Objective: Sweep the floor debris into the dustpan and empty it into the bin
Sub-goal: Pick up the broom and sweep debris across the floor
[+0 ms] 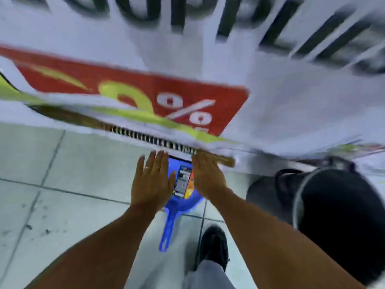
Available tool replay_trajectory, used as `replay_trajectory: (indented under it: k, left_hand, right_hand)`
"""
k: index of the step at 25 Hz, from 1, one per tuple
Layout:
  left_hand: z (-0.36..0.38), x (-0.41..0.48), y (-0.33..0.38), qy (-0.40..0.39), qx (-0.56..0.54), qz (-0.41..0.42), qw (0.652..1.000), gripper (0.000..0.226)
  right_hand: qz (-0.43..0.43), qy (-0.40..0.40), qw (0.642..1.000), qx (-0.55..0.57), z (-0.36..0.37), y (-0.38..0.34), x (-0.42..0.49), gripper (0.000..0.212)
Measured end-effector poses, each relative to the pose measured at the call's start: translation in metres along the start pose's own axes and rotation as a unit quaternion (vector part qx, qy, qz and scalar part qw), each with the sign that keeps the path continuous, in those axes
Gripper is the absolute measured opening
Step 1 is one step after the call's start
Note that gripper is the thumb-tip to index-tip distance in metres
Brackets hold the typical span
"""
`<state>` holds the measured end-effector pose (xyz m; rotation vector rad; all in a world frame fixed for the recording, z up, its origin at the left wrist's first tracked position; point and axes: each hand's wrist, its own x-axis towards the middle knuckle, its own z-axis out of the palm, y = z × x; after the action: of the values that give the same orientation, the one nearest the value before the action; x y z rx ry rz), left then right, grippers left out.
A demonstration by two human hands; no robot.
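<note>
Both forearms reach over the blue dustpan (177,207) on the floor. Left hand (151,180) and right hand (208,176) hover flat, each grip released, beside the black bin (337,215).

The dustpan (183,202) lies on the floor (62,163) ahead of the shoe (214,245), with a printed packet (183,181) in it. The bin (337,222) stands to its right. The broom (145,136) lies across beyond the dustpan, beneath a banner (270,101).

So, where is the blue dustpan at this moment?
In the head view the blue dustpan lies on the tiled floor at lower centre, partly under both hands, its handle pointing toward the person; the black bin stands to its right.
</note>
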<state>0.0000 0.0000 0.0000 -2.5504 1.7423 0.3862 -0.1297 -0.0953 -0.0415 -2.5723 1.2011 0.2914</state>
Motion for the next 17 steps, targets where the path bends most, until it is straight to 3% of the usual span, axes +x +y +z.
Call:
replay_trajectory:
  k: [2, 4, 6, 8, 10, 11, 13, 15, 17]
  left_hand:
    - [0.057, 0.025, -0.005, -0.013, 0.021, -0.015, 1.0, 0.058]
    - [0.112, 0.045, -0.013, -0.004, 0.02, -0.005, 1.0, 0.058]
    - [0.151, 0.049, -0.016, -0.044, 0.02, 0.028, 0.998, 0.059]
    - [0.175, 0.051, -0.026, -0.031, 0.035, 0.064, 0.997, 0.06]
    - [0.177, 0.056, -0.035, -0.025, 0.041, 0.042, 0.998, 0.059]
    - [0.174, 0.053, -0.04, -0.032, 0.027, 0.015, 0.999, 0.058]
    - [0.155, 0.03, -0.048, -0.038, 0.003, -0.043, 0.998, 0.058]
    - [0.118, 0.0, -0.049, -0.057, -0.025, -0.088, 0.994, 0.061]
    - [0.083, -0.031, -0.048, -0.079, -0.043, -0.112, 0.99, 0.061]
  right_hand:
    - [-0.038, 0.036, 0.998, -0.029, 0.052, 0.008, 0.04, 0.044]
    - [-0.026, 0.026, 0.999, -0.028, 0.096, 0.017, 0.084, 0.039]
    - [-0.035, -0.018, 0.999, -0.024, 0.131, 0.014, 0.107, 0.044]
    - [-0.043, -0.005, 0.998, -0.045, 0.148, 0.01, 0.125, 0.039]
    - [-0.016, 0.044, 0.994, -0.103, 0.145, 0.006, 0.136, 0.044]
    - [-0.006, 0.008, 0.994, -0.113, 0.141, 0.0, 0.136, 0.051]
    - [-0.046, -0.048, 0.993, -0.094, 0.121, -0.017, 0.115, 0.05]
    - [-0.077, -0.013, 0.996, -0.047, 0.079, -0.041, 0.081, 0.038]
    - [-0.104, -0.026, 0.994, 0.009, 0.053, -0.058, 0.049, 0.042]
